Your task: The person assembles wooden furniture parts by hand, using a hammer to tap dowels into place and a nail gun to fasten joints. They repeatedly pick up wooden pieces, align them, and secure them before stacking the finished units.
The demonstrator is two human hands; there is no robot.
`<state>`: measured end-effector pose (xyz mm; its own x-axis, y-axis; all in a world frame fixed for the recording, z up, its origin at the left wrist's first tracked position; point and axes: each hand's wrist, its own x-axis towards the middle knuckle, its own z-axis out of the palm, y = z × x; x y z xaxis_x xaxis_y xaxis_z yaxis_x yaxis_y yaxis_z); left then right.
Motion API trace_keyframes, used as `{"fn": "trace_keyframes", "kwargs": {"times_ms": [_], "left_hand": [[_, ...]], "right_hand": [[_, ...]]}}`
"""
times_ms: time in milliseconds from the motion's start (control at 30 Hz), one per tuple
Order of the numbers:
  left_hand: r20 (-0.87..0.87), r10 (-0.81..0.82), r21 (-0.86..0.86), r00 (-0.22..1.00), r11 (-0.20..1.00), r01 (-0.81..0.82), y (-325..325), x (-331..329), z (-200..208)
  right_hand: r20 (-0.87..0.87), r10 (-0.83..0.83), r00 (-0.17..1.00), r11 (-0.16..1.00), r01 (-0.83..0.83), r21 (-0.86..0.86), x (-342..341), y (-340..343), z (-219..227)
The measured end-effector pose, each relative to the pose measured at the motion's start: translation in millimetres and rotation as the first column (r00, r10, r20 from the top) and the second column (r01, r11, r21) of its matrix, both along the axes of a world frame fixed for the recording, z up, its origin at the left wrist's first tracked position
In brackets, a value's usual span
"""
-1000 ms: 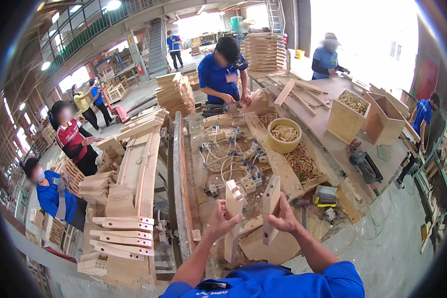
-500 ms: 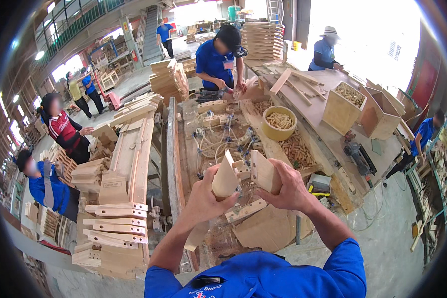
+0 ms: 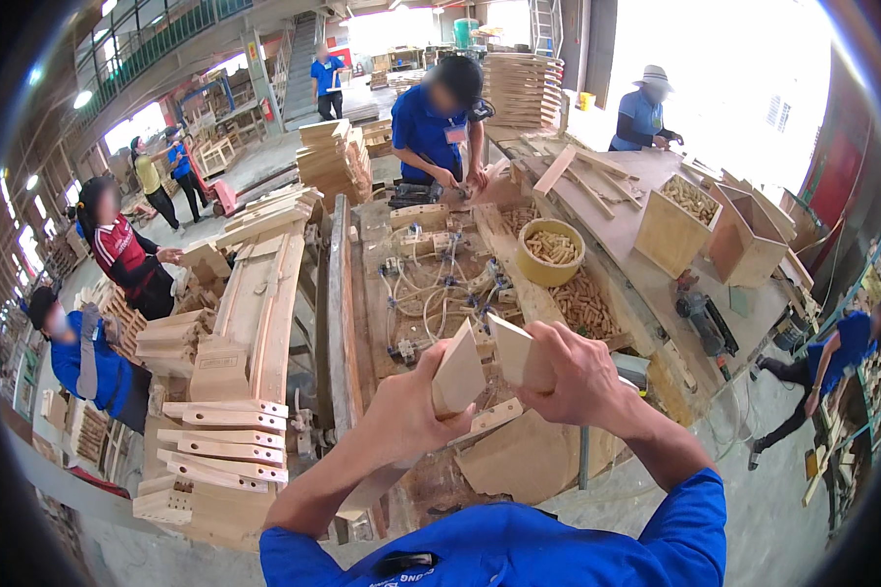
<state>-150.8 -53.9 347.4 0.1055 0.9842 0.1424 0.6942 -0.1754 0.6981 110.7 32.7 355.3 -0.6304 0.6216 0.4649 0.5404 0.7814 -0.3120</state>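
"Hands?"

"Both busy. My left hand has the left board gripped, thumb on the near side, fingers wrapped round the far side. My right hand clamps the right board with the fingers over its outer edge; its thumb I can't make out well."

"Where are the boards?"

"Up in front of me, over the bench, on the near side of the hoses. Upper ends just beside each other, narrow gap, tilted. Tub of dowels sits beyond my right hand."

"Handling?"

"Bare pale wood, so I'd guess stiff, fairly light, one hand each. Dry-looking, shouldn't slip much. Not fragile, though thin corners might chip if knocked."

"Best hold?"

"Across the flat faces, thumb against fingers, back from the end edges. Lower parts mostly hidden by my hands, so I can't judge balance."
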Motion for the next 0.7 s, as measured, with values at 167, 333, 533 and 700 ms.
{"fn": "trace_keyframes", "kwargs": {"times_ms": [167,333,533,700], "left_hand": [[-0.038,-0.030,-0.099,0.999,0.995,0.026,-7.9,0.7,14.8],[0.068,-0.111,-0.050,0.991,0.992,0.115,-13.6,1.6,0.8],[0.093,-0.147,0.093,0.985,0.986,0.138,-15.2,6.2,-4.4],[0.151,-0.156,0.047,0.976,0.988,0.150,-15.9,6.5,-0.6]], "right_hand": [[0.083,0.016,0.996,0.999,-0.013,-0.041,2.5,-9.2,11.0],[0.215,0.012,0.976,0.995,0.009,-0.095,6.6,-21.3,27.4],[0.181,-0.028,0.983,0.998,0.036,-0.042,6.5,-32.6,29.0],[0.280,-0.006,0.960,0.994,0.037,-0.106,7.5,-29.5,46.1]]}}
